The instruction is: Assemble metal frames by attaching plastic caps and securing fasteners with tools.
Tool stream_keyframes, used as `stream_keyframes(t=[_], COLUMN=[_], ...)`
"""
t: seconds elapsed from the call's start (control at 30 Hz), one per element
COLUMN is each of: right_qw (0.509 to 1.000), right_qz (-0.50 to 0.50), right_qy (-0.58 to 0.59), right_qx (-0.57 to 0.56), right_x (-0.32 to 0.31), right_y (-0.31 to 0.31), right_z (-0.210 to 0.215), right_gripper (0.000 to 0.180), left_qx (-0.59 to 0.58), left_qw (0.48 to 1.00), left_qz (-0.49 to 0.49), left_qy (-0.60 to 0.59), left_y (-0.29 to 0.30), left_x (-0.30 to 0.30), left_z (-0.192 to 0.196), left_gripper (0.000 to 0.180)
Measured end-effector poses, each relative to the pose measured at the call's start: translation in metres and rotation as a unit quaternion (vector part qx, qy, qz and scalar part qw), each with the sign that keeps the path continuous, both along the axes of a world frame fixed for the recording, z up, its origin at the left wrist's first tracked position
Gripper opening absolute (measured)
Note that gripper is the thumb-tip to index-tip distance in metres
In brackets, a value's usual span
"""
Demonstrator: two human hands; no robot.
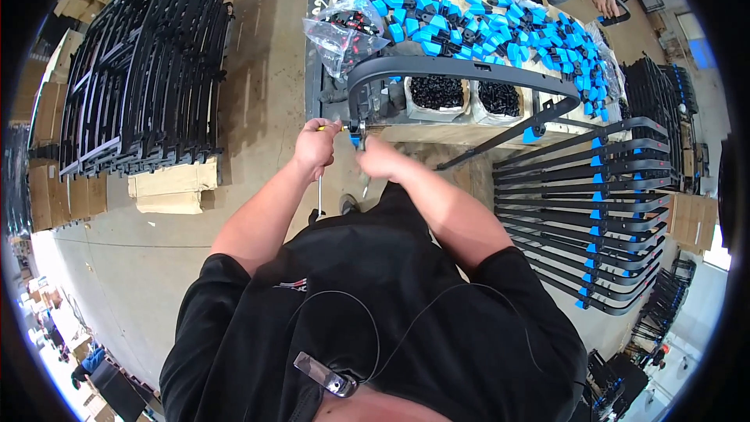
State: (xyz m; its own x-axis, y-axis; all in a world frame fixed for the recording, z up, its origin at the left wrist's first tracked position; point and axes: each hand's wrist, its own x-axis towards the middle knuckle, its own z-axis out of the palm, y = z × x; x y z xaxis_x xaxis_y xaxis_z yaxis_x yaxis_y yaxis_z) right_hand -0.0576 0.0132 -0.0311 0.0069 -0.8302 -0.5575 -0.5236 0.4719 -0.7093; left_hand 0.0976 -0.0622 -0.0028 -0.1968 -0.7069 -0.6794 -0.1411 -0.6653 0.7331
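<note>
A black bent tubular frame [461, 68] arches over the near edge of the workbench. At its left end is a small blue piece [355, 141]. My left hand [315, 148] is closed just left of that end, gripping a tool with a yellow part; a thin metal rod [319, 194] runs down below the fist. On the other side of the frame end, my right hand [378, 158] is closed and slightly blurred. A slim metal tool [366, 184] sticks out below it, its upper part mostly hidden by the fingers.
The workbench [398, 134] holds many blue-and-black brackets [469, 27], a plastic bag [348, 35] of parts and boxes of small black pieces [436, 94]. Black frames [148, 70] stack at left; finished-looking curved frames [586, 211] stack at right. Another person's hands [603, 1] work across the bench.
</note>
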Motion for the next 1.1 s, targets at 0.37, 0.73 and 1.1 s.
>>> stream_keyframes(t=[0.37, 0.73, 1.1], right_qw=[0.985, 0.997, 0.918], right_qz=[0.024, -0.042, -0.096], right_qy=[0.156, 0.029, -0.306], right_qx=[-0.064, 0.058, 0.231], right_x=[0.005, 0.009, -0.002], right_y=[0.004, -0.003, -0.010], right_z=[-0.028, 0.003, 0.045], right_gripper=[0.038, 0.024, 0.020], left_qx=[0.005, -0.005, -0.048], left_qw=[1.000, 0.999, 0.998], left_qz=[-0.004, 0.038, 0.039], left_qy=[0.019, -0.009, -0.019], left_y=[0.001, 0.005, 0.004], left_x=[0.002, 0.003, 0.004], left_z=[-0.001, 0.001, -0.005], left_gripper=[0.024, 0.022, 0.023])
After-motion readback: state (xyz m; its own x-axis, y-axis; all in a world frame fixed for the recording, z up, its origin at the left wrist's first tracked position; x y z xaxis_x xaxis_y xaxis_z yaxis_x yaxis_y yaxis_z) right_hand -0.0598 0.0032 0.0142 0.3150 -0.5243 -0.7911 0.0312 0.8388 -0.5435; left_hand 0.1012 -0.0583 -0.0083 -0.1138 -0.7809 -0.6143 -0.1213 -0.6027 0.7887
